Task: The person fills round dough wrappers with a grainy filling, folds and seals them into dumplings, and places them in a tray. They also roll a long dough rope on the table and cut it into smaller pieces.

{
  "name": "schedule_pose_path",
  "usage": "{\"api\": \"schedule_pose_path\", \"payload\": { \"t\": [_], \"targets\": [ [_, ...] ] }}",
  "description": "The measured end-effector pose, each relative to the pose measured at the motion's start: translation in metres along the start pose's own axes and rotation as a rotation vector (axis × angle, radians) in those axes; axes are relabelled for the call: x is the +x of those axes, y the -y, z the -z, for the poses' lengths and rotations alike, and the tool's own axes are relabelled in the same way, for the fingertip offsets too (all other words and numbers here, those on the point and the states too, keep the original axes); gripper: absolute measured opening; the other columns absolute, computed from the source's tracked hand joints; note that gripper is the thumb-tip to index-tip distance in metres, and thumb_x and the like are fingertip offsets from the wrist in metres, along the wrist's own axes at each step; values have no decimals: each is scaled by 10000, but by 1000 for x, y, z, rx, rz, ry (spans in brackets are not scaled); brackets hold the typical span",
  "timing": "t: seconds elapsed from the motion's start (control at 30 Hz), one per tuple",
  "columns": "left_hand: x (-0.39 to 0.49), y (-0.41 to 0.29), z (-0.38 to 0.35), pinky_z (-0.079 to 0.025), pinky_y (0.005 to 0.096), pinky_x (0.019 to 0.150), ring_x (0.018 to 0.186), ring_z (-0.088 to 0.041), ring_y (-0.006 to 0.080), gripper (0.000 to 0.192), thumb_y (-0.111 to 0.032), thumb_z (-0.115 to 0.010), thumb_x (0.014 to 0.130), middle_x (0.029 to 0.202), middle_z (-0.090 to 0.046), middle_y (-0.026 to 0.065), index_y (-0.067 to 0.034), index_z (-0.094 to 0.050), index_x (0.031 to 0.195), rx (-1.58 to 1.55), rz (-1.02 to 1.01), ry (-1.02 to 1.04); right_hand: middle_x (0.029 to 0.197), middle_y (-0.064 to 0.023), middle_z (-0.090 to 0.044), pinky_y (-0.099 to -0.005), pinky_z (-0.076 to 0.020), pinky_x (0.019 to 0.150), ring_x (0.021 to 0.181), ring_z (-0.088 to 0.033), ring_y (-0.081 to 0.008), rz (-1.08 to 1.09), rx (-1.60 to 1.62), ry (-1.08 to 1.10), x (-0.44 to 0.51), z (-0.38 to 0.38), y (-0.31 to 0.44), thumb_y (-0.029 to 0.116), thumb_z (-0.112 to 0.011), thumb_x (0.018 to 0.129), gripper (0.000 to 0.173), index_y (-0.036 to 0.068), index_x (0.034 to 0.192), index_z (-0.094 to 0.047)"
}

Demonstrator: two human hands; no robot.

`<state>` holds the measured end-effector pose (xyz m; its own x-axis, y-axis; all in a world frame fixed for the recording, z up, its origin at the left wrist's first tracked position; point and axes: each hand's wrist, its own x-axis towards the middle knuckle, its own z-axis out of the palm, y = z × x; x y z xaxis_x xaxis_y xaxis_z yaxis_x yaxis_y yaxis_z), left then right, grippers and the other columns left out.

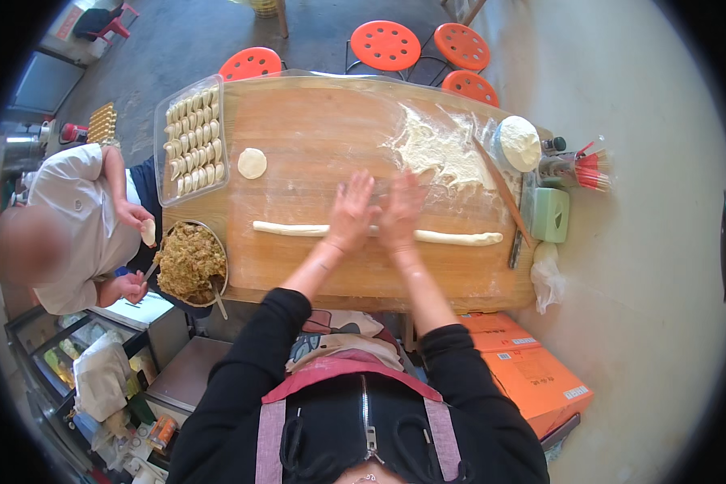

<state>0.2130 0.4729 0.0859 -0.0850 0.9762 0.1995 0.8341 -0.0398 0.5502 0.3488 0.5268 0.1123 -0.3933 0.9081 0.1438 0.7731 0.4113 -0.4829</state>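
A long rope of dough (pixel 460 238) lies crosswise on the floured wooden board (pixel 302 272). My left hand (pixel 352 212) and my right hand (pixel 401 209) rest flat side by side over its middle, palms down, fingers pointing away from me and slightly blurred. Neither hand is closed around the dough. A round dough wrapper (pixel 252 163) lies at the board's left. Loose flour (pixel 435 148) is spread at the back right, where a wooden rolling pin (pixel 501 187) lies slanted.
At left stand a plastic tray of dumplings (pixel 158 151) and a bowl of filling (pixel 187 266); a co-worker (pixel 91 212) holds a wrapper there. At right are a flour bowl (pixel 519 145), a green tissue box (pixel 550 215) and a metal-edged tool (pixel 520 230). Red stools (pixel 385 45) stand behind.
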Motion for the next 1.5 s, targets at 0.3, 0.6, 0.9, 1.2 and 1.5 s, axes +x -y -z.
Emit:
{"api": "schedule_pose_path", "payload": {
  "t": [0.3,0.6,0.9,1.2,1.5],
  "targets": [
    [-108,-30,6,-127,626,1265,1581,-246,379,784,-350,-633,973,1687,-296,223,32,-338,1590,93,200,341,1699,-223,-257,-615,-89,1274,1585,-197,-413,-21,-73,339,-127,-7,0,252,-590,993,756,-16,1623,-270],
    [-100,0,21,-145,621,1265,1592,-216,361,831,-245,-684,927,1722,-242,158,-43,-289,1629,140,35,217,1678,-223,-303,-607,-181,1260,1572,-240,-399,38,-59,270,-100,13,-18,252,-616,971,739,-7,1602,-332],
    [-27,69,11,-133,601,1278,1594,-206,364,821,-215,-665,952,1709,-239,207,-16,-252,1633,265,406,-246,1685,-244,-277,-611,-161,1273,1575,-218,-429,-195,-264,-90,-15,0,-36,251,-622,969,742,-33,1590,-332],
    [-195,25,59,-110,581,1286,1592,-223,358,897,-225,-731,874,1714,-257,165,-29,-283,1626,182,225,223,1666,-218,-332,-616,-117,1273,1572,-236,-406,-7,-117,300,-131,39,-42,276,-605,983,724,-15,1592,-343],
    [-91,80,47,-183,597,1259,1580,-223,400,736,-387,-589,1027,1712,-241,204,-33,-325,1615,354,323,-74,1534,-191,-511,-604,-141,1275,1494,-395,-394,210,-55,-89,-27,20,-68,194,-641,976,494,31,1428,-531]
  ]
}}
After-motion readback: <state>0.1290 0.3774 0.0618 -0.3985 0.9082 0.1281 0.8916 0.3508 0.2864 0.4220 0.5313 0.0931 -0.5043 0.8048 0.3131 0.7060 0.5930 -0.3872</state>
